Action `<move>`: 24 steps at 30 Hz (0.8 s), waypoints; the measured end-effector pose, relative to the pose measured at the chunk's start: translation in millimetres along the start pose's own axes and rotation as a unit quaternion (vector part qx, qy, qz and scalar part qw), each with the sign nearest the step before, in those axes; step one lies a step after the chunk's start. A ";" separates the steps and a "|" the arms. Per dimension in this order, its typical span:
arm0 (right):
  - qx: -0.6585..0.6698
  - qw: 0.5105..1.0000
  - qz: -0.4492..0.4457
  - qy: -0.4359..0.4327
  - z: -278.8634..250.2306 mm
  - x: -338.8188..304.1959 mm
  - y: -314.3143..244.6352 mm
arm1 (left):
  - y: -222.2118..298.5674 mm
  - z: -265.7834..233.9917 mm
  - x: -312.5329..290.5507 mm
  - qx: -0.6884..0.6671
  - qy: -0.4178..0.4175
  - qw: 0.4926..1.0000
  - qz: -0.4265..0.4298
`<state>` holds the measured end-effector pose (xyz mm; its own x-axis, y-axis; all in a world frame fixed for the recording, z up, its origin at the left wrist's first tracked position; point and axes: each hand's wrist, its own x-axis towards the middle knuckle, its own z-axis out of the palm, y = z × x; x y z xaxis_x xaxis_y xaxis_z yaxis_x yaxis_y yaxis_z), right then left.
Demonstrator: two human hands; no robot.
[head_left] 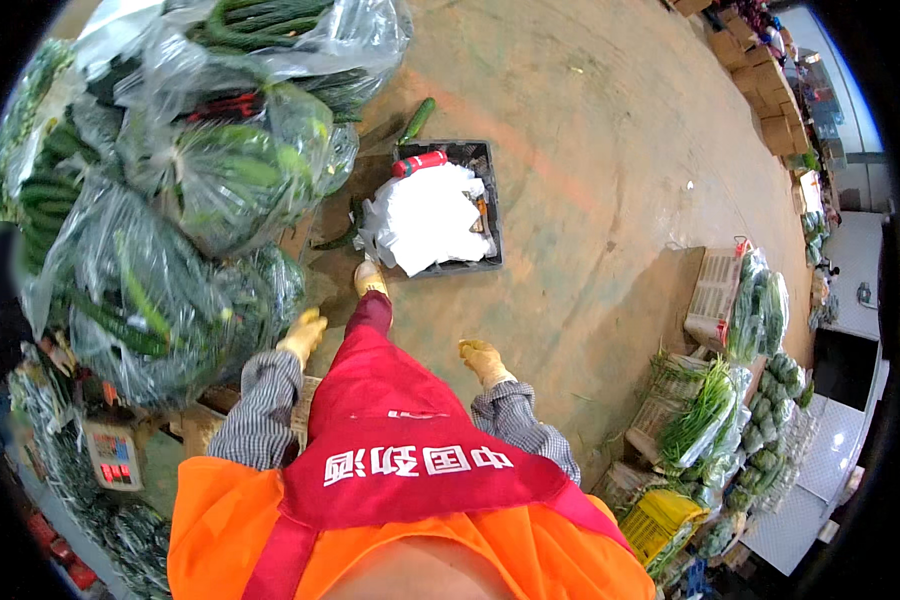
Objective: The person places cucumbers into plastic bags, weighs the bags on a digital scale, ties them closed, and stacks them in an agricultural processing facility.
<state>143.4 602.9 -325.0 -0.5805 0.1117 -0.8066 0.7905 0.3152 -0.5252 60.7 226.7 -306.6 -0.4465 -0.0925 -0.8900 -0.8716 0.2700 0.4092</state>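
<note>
Both my hands wear yellow work gloves, and grey checked sleeves cover my forearms. My left hand [303, 335] hangs beside the heaped clear plastic bags of cucumbers [140, 300], apart from them, fingers loosely bent and nothing visible in them. Over the floor to the right of my red apron [370, 400], my right hand [484, 362] is also empty, its fingers slightly curled. Ahead of my foot, a dark plastic crate [497, 225] stands on the floor. White plastic bags [425, 215] and a red cylinder-shaped object [419, 163] lie in it.
A loose cucumber [418, 120] lies behind the crate. At the left stands a weighing scale [115, 455] with a lit red display. Bundled green vegetables [698, 415], a yellow bag [660, 525] and a pale crate [715, 295] line the right side. Cardboard boxes [765, 90] are stacked far right.
</note>
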 end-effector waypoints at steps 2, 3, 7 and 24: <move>0.119 0.990 0.071 -0.004 -3.8 5.3 -30.0 | 73.8 19.1 35.5 0.041 -0.023 0.993 0.105; 0.178 0.981 0.075 -0.010 -5.7 7.3 -46.7 | 125.6 32.7 36.0 0.075 -0.053 0.990 0.109; 0.260 0.964 0.027 -0.044 -0.4 39.2 -66.3 | 206.0 80.9 125.8 0.286 -0.006 0.927 0.244; 0.320 0.928 0.154 -0.114 -20.0 187.5 -1.2 | 85.0 160.3 465.5 0.419 0.228 0.871 0.116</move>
<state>29.6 642.3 -470.2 -0.3088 -0.1212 -0.9434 0.9085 -0.3312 -0.2548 -188.9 360.2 -718.4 -0.7910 -0.2626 -0.5526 -0.3796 0.9190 0.1067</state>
